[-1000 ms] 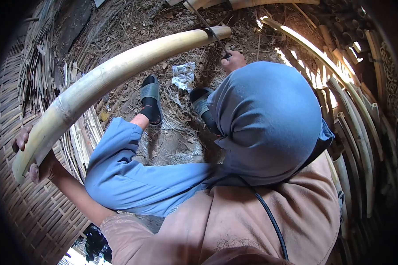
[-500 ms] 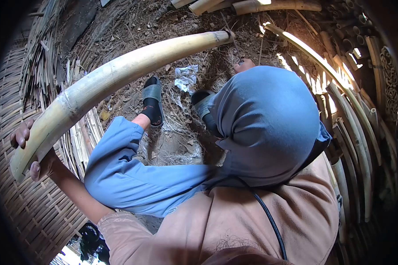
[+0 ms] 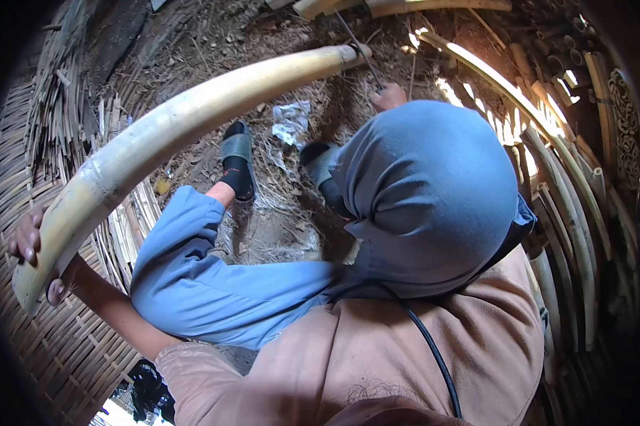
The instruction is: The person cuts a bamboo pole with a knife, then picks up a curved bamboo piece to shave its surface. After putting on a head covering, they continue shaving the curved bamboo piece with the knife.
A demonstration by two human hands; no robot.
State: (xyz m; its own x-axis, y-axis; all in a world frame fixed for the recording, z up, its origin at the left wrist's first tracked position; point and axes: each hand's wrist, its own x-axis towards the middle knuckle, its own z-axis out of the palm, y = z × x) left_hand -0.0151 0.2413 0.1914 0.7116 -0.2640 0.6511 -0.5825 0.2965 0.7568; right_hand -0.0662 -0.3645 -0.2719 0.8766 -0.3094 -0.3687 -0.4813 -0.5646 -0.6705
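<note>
A thick, pale bamboo pole [image 3: 171, 128] arcs across the scene from lower left to upper middle. The left hand [image 3: 39, 259] is wrapped around its near end, fingers curled over one side and thumb under the other, gripping it firmly. The far end of the pole sits up near the top of the view, where a thin dark blade [image 3: 359, 46] crosses it. The right hand [image 3: 389, 96] is closed around the handle of that blade, though only the knuckles show above the bent knee [image 3: 433, 192] in blue cloth, which blocks most of the hand and wrist from sight.

Beneath the pole, both feet in dark sandals [image 3: 236, 160] rest on ground [image 3: 277, 234] littered with dry shavings and fibres. A crumpled scrap of pale plastic [image 3: 289, 122] lies just beside the sandals. The other leg, in the same blue trousers [image 3: 206, 284], stretches out under the pole's middle.

To the left, a woven bamboo mat [image 3: 50, 348] spreads out, with a bundle of thin split strips [image 3: 57, 121] lying along its upper edge. To the right, a stack of long curved bamboo poles [image 3: 568, 206] leans in rows, sunlight striking some of them. More cut bamboo ends [image 3: 405, 6] lie along the top. A black cable [image 3: 433, 355] runs down over the tan shirt.
</note>
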